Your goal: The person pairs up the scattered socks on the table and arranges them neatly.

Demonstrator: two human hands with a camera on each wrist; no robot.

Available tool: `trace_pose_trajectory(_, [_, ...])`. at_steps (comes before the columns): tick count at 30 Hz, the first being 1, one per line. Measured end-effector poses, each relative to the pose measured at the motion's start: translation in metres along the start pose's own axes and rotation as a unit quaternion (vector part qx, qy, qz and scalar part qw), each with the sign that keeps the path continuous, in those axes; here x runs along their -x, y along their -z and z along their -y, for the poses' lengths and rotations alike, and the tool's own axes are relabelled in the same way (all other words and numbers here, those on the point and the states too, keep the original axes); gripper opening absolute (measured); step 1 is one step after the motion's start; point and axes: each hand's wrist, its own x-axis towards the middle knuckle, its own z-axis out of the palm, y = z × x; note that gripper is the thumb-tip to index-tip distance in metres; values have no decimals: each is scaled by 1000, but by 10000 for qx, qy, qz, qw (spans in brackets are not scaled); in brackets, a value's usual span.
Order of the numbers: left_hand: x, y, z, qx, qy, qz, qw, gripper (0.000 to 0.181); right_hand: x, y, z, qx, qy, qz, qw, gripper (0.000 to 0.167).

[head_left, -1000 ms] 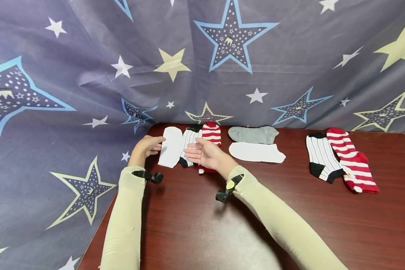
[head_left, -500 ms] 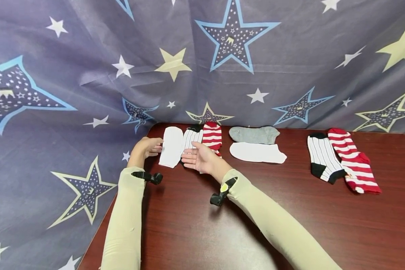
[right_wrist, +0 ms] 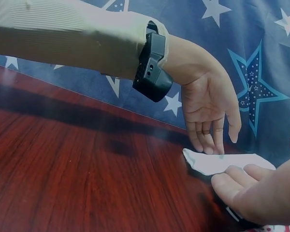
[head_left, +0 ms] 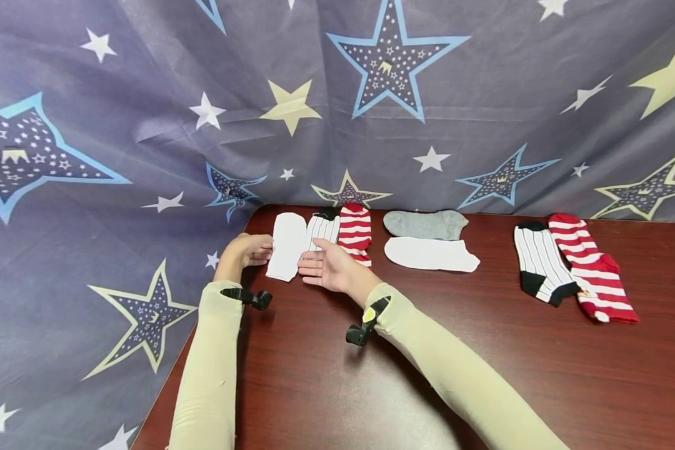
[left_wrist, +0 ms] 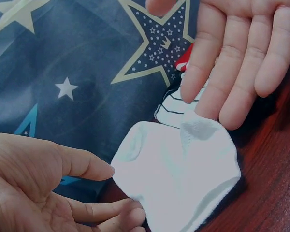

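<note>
A white sock point(head_left: 287, 247) lies flat at the table's back left corner, between my two hands. My left hand point(head_left: 249, 251) is at its left edge; in the left wrist view the loosely bent fingers point(left_wrist: 116, 212) reach that edge, with the thumb held apart. On the other side is my right hand point(head_left: 329, 265), palm turned inward and fingers straight. Its fingertips touch or nearly touch the sock's right edge. Partly behind the right hand lie a white sock with black stripes point(head_left: 325, 229) and a red-and-white striped sock point(head_left: 355, 228).
Right of these, a grey sock point(head_left: 425, 224) lies behind another white sock point(head_left: 430, 254). Farther right are a second black-striped sock point(head_left: 542, 259) and a second red-striped sock point(head_left: 593, 269). A star-patterned cloth point(head_left: 247, 150) hangs along the back and left of the brown table point(head_left: 315, 375).
My right hand has moved left, off the red-striped sock and toward the white sock, uncovering more of the red-striped one. My left hand stays nearly in place, and the socks look unmoved.
</note>
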Motion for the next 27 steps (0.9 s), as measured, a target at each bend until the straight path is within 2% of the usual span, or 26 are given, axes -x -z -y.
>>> trace_pose_trajectory(4, [-3, -2, 2, -37, -15, -26, 10000, 15, -1, -1, -1, 43, -44, 36, 10000, 64])
trace_pose_trajectory(10, [-6, -4, 4, -216, -21, -174, 9996, 12, 1, -2, -1, -10, -75, 35, 10000, 64])
trace_pose_trajectory(14, [-4, -5, 3, -309, 11, -255, 9992, 29, 1, -4, -1, -74, -74, 59, 9999, 64])
trace_pose_trajectory(17, [-2, -5, 3, -466, 30, -166, 9988, 48, 0, -5, -1, -122, -81, 25, 9999, 65])
trace_pose_trajectory(19, [-1, -5, 3, -572, 31, -88, 9983, 54, -1, -4, -2, -167, -101, -7, 9998, 66])
trace_pose_trajectory(22, [-2, -4, 3, -619, 34, -78, 9980, 48, -3, -4, -4, -196, -132, -41, 9997, 66])
trace_pose_trajectory(27, [-1, 0, 3, -444, -49, -191, 9988, 24, -4, -4, -6, -148, -138, -45, 9998, 66])
